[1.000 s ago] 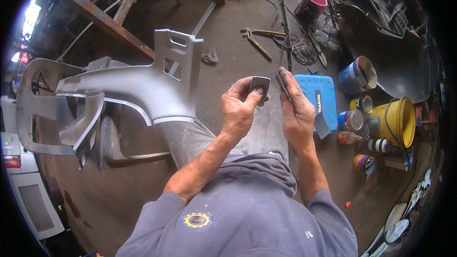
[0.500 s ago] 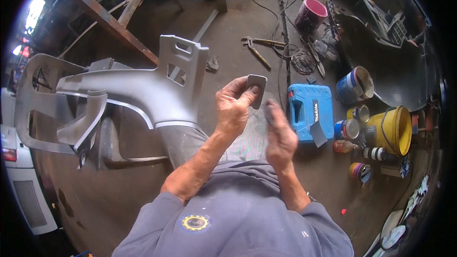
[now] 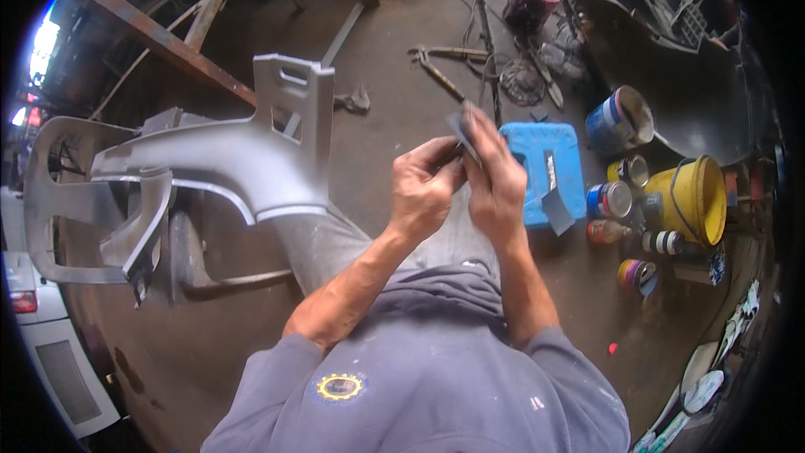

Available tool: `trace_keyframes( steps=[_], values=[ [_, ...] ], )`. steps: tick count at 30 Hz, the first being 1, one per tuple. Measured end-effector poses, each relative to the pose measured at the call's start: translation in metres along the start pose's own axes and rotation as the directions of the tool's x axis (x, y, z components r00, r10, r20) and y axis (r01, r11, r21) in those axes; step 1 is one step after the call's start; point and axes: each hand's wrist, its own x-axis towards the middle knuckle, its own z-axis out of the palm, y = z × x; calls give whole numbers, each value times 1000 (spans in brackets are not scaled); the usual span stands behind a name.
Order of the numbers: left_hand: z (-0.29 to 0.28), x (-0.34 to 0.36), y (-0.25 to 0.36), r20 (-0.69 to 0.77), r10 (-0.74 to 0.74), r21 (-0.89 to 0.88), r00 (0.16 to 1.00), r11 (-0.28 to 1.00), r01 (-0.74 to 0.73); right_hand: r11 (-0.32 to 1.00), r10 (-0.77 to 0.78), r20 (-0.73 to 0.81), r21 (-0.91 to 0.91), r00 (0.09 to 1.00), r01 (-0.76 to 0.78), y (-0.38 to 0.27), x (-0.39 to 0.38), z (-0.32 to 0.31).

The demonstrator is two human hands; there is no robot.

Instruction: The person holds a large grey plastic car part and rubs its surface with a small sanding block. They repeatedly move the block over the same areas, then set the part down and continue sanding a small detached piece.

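Observation:
Both hands meet in front of my body around a small grey rectangular sheet (image 3: 466, 137), which looks like folded sandpaper. My left hand (image 3: 423, 186) pinches its lower edge between thumb and curled fingers. Along its other face press the fingers of my right hand (image 3: 498, 183), close together and pointing away from me; they hide part of the sheet. To the left, a silver-grey car fender (image 3: 281, 159) rests against my leg, its arched edge toward me.
A blue tool case (image 3: 545, 159) with a loose dark sheet (image 3: 557, 210) on it lies right of my hands. Beyond it stand several cans, a yellow bucket (image 3: 708, 201) and a paint-stained pail (image 3: 610, 122). Pliers (image 3: 440, 75) lie ahead; a rusty beam (image 3: 168, 42) crosses the far left.
My right hand, apart and blurred before, has come against the sheet. The sheet has turned from showing its face to nearly edge-on. The view has shifted slightly.

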Motion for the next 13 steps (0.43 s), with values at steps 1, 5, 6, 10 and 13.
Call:
trace_keyframes(
  steps=[1,5,6,10,13],
  values=[
    [-1,5,0,-16,-4,19,1000,1000,4,998,-49,-5,-37,999,48,0,-9,-5],
    [-4,17,14,-3,-154,149,988,977,153,980,197,-136,65,971,-190,12,-37,-37],
    [-8,19,6,28,-119,109,993,987,115,983,181,-142,7,973,-182,13,-32,-39],
    [-6,20,-12,8,34,183,999,982,-35,979,42,-73,-196,996,-56,12,-5,-50],
    [-7,18,-15,13,-31,129,999,991,29,959,-13,51,-281,999,27,10,3,-54]
  ],
)
